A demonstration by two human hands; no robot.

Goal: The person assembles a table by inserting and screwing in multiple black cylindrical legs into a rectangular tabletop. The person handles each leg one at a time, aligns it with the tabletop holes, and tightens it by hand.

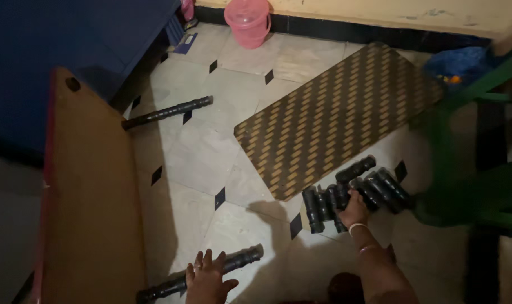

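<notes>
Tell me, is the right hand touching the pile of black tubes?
Touching. The head view shows the right hand resting on the pile of black tubes, fingers over one tube with no gap.

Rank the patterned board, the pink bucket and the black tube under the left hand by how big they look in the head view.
1. Patterned board, clearly largest.
2. Black tube and pink bucket: unsure. The tube lies close beside the left hand, the bucket stands far off and is cut by the top edge.

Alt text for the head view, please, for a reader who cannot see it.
On a tiled floor, the right hand reaches into a pile of black tubes while the left hand rests beside a black leg fixed to an upturned wooden board.
</notes>
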